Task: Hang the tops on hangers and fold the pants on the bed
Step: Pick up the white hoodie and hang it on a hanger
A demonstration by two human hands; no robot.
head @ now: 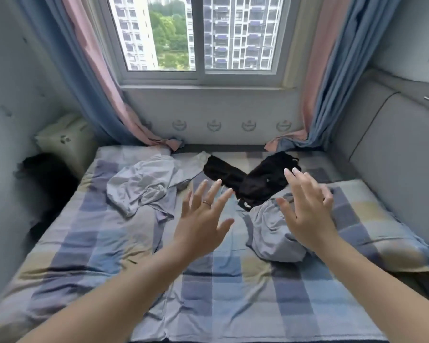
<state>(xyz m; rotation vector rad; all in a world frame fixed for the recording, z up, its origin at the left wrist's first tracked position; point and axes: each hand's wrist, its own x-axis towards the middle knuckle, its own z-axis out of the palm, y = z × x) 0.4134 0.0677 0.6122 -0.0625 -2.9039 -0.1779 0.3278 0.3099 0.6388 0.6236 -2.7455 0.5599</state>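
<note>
Both hands, left hand (200,225) and right hand (307,214), hover with fingers spread above the black pants (263,180) on the bed (109,243).

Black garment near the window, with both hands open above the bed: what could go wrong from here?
1. The black garment lies in a V, and its near end meets the crumpled grey garment below the right hand; lifting one may drag the other.
2. The left grey garment is bunched too, so tops and pants are hard to tell apart; a wrong sort is possible.
3. No hanger is in view, so a lifted top may have nowhere to go.
</note>
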